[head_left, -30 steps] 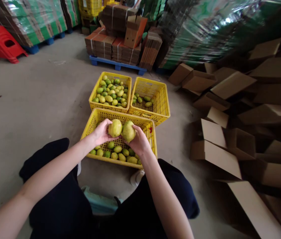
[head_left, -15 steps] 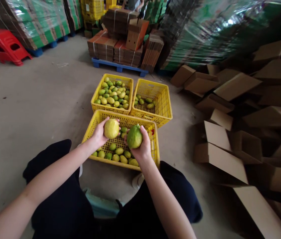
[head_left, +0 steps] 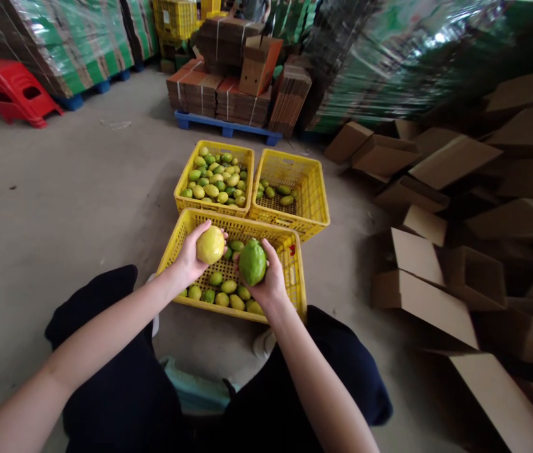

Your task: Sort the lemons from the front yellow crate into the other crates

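Observation:
My left hand [head_left: 192, 253] is closed round a yellow lemon [head_left: 210, 245], its thumb along the top. In my right hand [head_left: 270, 280] rests a green lemon [head_left: 252, 263], its pointed tip turned upward and my thumb at its right side. Both fruits are held over the near yellow crate [head_left: 301, 277], where several green and yellow lemons [head_left: 229, 287] lie along the front and a few more sit behind my hands. Behind it stand a fuller crate of lemons [head_left: 213, 177] on the left and a crate [head_left: 314, 195] with a few green ones on the right.
Open cardboard boxes [head_left: 429, 296] are heaped on the right. A blue pallet [head_left: 228, 129] carries bundles of flat cartons [head_left: 242, 104]. Wrapped stacks [head_left: 87, 44] stand at the back, with a red stool [head_left: 16, 91] at far left. Part of a person [head_left: 254, 9] shows behind the cartons.
The green lemon has turned in my right hand, showing a deeper green side. My left hand keeps the yellow lemon in nearly the same place. The view has shifted slightly.

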The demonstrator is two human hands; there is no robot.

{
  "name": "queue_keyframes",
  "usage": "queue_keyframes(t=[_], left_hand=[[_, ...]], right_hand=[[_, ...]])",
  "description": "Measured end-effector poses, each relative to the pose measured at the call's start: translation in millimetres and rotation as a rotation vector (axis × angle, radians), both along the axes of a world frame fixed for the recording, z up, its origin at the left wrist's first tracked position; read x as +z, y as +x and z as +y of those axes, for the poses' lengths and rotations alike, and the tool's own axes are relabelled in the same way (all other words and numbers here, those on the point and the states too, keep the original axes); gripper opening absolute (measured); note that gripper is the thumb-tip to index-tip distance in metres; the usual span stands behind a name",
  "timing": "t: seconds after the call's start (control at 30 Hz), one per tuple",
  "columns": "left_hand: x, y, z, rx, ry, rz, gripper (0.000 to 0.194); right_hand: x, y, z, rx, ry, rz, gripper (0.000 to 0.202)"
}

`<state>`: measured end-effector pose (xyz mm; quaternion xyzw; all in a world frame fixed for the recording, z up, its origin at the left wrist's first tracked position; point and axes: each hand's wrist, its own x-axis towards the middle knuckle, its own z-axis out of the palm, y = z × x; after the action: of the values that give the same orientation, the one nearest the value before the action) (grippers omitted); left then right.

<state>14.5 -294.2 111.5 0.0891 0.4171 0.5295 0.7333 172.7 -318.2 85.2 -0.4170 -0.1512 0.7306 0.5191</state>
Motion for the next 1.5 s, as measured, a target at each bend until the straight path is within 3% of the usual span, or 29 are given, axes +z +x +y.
queue_keyframes(t=[0.1,0.23,0.33,0.43,0.53,0.67,0.8,0.87,0.97,1.1,1.2,1.4,1.5], left_hand=[[-0.6,2,1,-0.010,0.008,-0.021,0.014],[2.7,2,0,-0.117,-0.006,-0.111,0.023],[3.7,0,-2,-0.129,-0.014,-0.183,0.023],[0.5,0,-4,-0.077,-0.012,-0.204,0.017],[-4.4,4,-7,-0.110,0.009,-0.213,0.019],[-11.6,14,-9,-0.077,0.038,-0.153,0.023],[-21.2,20,-10,-0.046,0.130,-0.077,0.041],[-25.7,20,-12,-0.080,0.168,-0.030,0.043],[-30.3,17,-13,-0.161,0.161,-0.043,0.041],[-30.3,14,-4,-0.173,0.070,-0.124,0.044],[-22.9,10,7,-0.092,0.098,0.037,0.048],[-1.8,4,3,-0.096,0.625,0.600,0.053],[0.5,3,-3,-0.061,0.663,0.700,0.054]], right_hand=[[3.1,-1,0,-0.093,0.010,-0.017,0.031],[0.4,-3,3,-0.109,-0.041,0.002,0.040],[-3.1,-4,4,-0.153,0.022,-0.112,0.044],[-4.6,-5,5,-0.244,0.154,-0.382,0.042],[-7.0,-7,6,-0.279,0.383,-0.700,0.043],[-19.3,-20,2,-0.179,0.648,-1.002,0.049],[-30.6,-38,-8,-0.002,0.777,-1.172,0.065],[-29.8,-43,-13,-0.013,0.823,-1.248,0.069],[-22.1,-46,-19,-0.060,0.951,-1.308,0.061],[-8.3,-42,-23,-0.076,1.114,-1.221,0.053],[1.1,-31,-21,-0.161,1.080,-1.059,0.052],[8.0,-10,-10,-0.278,0.812,-0.980,0.046],[5.1,-9,-9,-0.263,0.720,-0.938,0.044]])
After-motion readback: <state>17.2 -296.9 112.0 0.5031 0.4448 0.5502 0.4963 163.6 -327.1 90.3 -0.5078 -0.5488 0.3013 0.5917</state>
